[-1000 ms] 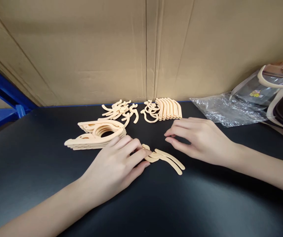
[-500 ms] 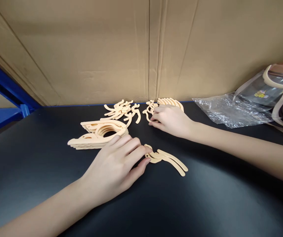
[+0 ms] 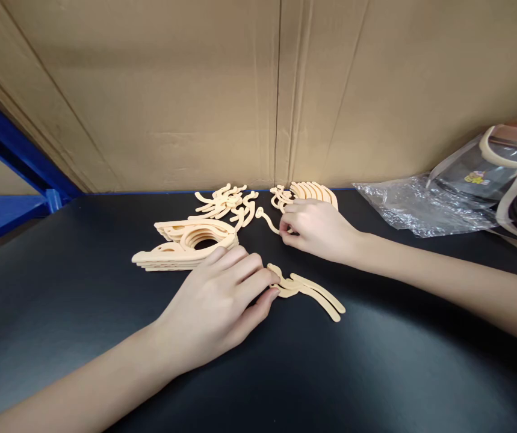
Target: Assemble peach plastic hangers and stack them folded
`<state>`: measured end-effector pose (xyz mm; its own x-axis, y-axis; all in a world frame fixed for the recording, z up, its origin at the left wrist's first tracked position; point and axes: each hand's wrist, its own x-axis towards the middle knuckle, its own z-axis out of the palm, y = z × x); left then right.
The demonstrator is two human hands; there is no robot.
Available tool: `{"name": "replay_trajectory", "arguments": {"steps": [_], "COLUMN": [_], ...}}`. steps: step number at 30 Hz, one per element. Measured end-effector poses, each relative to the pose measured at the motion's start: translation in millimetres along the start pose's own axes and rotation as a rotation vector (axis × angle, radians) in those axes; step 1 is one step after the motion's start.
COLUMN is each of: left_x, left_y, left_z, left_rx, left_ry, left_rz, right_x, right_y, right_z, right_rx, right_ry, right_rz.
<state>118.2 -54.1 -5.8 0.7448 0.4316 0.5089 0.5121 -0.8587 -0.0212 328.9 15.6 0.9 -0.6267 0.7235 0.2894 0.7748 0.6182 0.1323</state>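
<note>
My left hand (image 3: 222, 300) pinches the near end of a beige plastic folding hanger part (image 3: 316, 294), whose two slim curved arms lie on the table pointing right. Farther back, my right hand (image 3: 321, 231) closes thumb and fingers on one end of a slim S-curved beige hook (image 3: 268, 220). The hook's rounded tip sticks out to the left of the fingers. Just beyond the left knuckles sits a stack of larger beige hanger pieces (image 3: 172, 258) with a round opening. The left fingertips cover part of what they hold.
Loose beige hooks and curved pieces (image 3: 222, 204) lie in a heap at the back. A row of curved pieces (image 3: 315, 191) is behind my right hand. Clear plastic wrap (image 3: 402, 204) and a transparent bag (image 3: 466, 168) lie right. Cardboard (image 3: 172, 90) backs the black table (image 3: 285, 379).
My right hand has drawn slightly toward me, bringing one hook away from the small group at the back. My left hand stays on the hanger part. The view has shifted a little.
</note>
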Motion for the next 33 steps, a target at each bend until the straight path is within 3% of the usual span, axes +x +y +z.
{"name": "replay_trajectory", "arguments": {"steps": [11, 19, 21, 23, 27, 33], "left_x": [-0.9, 9.0, 13.6, 17.8, 21.8, 17.5], "left_y": [-0.5, 22.4, 24.7, 24.6, 22.6, 18.8], "left_z": [4.3, 7.3, 8.5, 9.8, 11.6, 12.2], "left_rx": [0.055, 0.061, 0.077, 0.081, 0.071, -0.012], "left_ry": [0.018, -0.034, -0.043, -0.025, -0.004, 0.008], "left_rz": [0.062, 0.237, 0.275, 0.292, 0.276, 0.213], "right_x": [-82.1, -109.0, -109.0, -104.1, -80.0, -37.1], "right_y": [4.6, 7.4, 9.9, 17.3, 49.5, 99.8], "right_z": [-19.3, -26.5, -30.6, -35.8, -39.9, -13.5], "right_rx": [0.206, 0.288, 0.296, 0.291, 0.199, 0.115], "right_ry": [0.008, -0.057, -0.031, 0.007, 0.010, -0.115], "right_rz": [-0.077, -0.077, -0.009, 0.147, 0.411, 0.587]}}
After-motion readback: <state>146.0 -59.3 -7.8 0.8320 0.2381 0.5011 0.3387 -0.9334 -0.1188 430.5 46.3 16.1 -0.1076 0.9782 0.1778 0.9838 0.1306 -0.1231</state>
